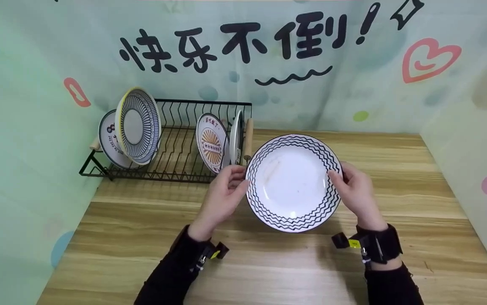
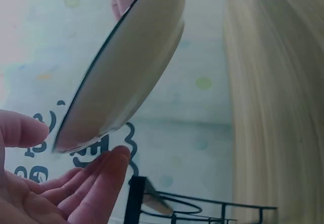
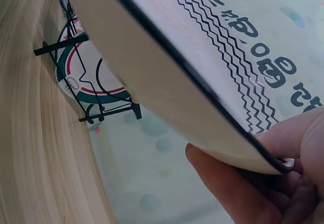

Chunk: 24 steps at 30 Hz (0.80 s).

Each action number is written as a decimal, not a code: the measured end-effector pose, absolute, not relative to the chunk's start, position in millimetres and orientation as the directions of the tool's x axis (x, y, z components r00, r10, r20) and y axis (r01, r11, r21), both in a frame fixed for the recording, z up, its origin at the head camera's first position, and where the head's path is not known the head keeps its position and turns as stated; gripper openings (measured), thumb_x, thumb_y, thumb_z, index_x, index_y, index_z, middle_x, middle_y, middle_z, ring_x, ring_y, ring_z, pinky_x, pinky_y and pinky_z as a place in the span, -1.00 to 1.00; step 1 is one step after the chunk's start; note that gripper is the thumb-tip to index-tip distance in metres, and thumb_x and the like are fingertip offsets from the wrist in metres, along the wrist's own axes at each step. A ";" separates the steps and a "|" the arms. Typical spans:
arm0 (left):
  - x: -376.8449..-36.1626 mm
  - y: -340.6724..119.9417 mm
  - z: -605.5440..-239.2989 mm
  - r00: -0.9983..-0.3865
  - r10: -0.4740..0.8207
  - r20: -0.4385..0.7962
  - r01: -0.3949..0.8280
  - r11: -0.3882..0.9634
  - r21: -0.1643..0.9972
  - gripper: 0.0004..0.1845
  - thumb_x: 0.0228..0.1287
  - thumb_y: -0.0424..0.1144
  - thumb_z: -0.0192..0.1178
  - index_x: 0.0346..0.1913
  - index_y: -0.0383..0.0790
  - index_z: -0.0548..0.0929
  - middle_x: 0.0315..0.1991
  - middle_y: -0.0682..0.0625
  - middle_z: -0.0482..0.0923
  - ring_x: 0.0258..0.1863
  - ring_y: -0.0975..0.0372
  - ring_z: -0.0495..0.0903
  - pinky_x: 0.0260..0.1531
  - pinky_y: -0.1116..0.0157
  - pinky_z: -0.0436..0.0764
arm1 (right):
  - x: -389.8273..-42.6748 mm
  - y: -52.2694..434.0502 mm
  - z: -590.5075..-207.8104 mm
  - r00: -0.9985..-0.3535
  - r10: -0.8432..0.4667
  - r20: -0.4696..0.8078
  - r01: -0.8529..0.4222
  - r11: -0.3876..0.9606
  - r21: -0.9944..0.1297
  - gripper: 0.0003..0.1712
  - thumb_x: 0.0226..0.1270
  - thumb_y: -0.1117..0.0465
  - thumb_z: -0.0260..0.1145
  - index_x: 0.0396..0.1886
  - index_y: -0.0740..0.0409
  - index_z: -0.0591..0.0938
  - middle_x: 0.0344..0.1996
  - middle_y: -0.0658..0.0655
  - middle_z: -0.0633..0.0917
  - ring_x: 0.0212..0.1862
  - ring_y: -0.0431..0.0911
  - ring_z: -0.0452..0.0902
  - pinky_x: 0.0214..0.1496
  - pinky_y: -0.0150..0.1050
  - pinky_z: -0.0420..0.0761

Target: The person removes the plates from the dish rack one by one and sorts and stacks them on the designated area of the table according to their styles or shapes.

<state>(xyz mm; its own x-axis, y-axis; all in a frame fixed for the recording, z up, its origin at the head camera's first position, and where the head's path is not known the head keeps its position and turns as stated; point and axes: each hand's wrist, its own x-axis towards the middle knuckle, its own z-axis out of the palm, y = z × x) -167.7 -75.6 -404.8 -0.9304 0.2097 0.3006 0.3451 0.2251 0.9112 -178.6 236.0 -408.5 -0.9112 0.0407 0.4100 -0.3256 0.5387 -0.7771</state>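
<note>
On the wooden table (image 1: 396,203) by the green wall, the right hand (image 1: 355,192) pinches the wavy-line plate (image 1: 293,182) by its rim, up in the air near the black rack (image 1: 175,144), while the left hand (image 1: 224,195) has loose, spread fingers at the other rim and should hold tight so the plate stays safe.

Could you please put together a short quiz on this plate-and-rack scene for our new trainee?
1. True or false: the zigzag-rimmed plate lies flat on the wooden table.
2. Which hand grips the plate's rim with thumb on its face? A) the left hand B) the right hand C) neither
3. Fill in: the black wire rack holds ____ plates.

Key: 1. False, it is held above it. 2. B; the left hand's fingers look open at the rim. 3. Four.
</note>
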 end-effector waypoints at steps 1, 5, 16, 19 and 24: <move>-167.4 -77.3 -403.3 -0.933 0.200 0.300 0.342 0.225 0.912 -0.58 0.36 -0.33 0.17 0.19 -0.48 0.43 0.07 -0.28 0.57 0.02 -0.02 0.58 0.07 0.14 0.60 | -179.5 237.5 -409.0 -0.914 0.046 0.402 -0.315 0.541 -0.780 -0.86 0.34 0.39 0.29 -0.20 0.42 0.68 -0.53 0.17 0.61 -0.53 -0.22 0.44 -0.54 -0.50 0.48; -167.4 -84.0 -398.6 -0.947 0.170 0.274 0.307 0.216 0.927 -0.59 0.38 -0.33 0.15 0.20 -0.47 0.42 0.07 -0.23 0.59 0.02 0.02 0.59 0.06 0.16 0.61 | -181.9 242.2 -409.8 -0.922 0.064 0.381 -0.286 0.550 -0.785 -0.86 0.34 0.39 0.28 -0.23 0.43 0.68 -0.54 0.16 0.61 -0.53 -0.23 0.44 -0.55 -0.50 0.47; -168.1 -110.5 -393.7 -0.957 0.080 0.279 0.290 0.312 0.905 -0.58 0.37 -0.37 0.16 0.22 -0.47 0.40 0.10 -0.23 0.57 0.05 0.00 0.58 0.12 0.17 0.58 | -180.7 255.2 -412.9 -0.917 0.083 0.391 -0.270 0.592 -0.759 -0.87 0.35 0.39 0.26 -0.28 0.42 0.67 -0.56 0.15 0.60 -0.55 -0.25 0.41 -0.58 -0.52 0.43; -167.2 -120.3 -395.0 -0.951 0.073 0.300 0.305 0.365 0.880 -0.57 0.35 -0.38 0.18 0.22 -0.47 0.40 0.11 -0.26 0.56 0.06 -0.02 0.57 0.12 0.12 0.57 | -180.1 261.9 -416.2 -0.920 0.085 0.382 -0.259 0.597 -0.759 -0.86 0.34 0.39 0.26 -0.26 0.43 0.68 -0.56 0.15 0.60 -0.56 -0.26 0.40 -0.59 -0.52 0.43; -166.7 -135.7 -400.1 -0.940 0.083 0.330 0.332 0.429 0.840 -0.55 0.34 -0.38 0.19 0.22 -0.48 0.39 0.13 -0.31 0.54 0.07 -0.05 0.56 0.13 0.05 0.54 | -180.4 273.5 -423.6 -0.933 0.097 0.347 -0.222 0.605 -0.765 -0.85 0.35 0.37 0.25 -0.29 0.43 0.67 -0.57 0.15 0.60 -0.57 -0.26 0.40 -0.60 -0.49 0.45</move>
<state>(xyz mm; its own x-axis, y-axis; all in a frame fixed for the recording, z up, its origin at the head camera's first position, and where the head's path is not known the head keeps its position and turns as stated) -166.7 -135.7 -400.1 -0.9404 0.0827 0.3299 0.3324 0.4287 0.8401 -180.4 273.5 -423.6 -0.9330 0.0966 0.3466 -0.2216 0.6046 -0.7650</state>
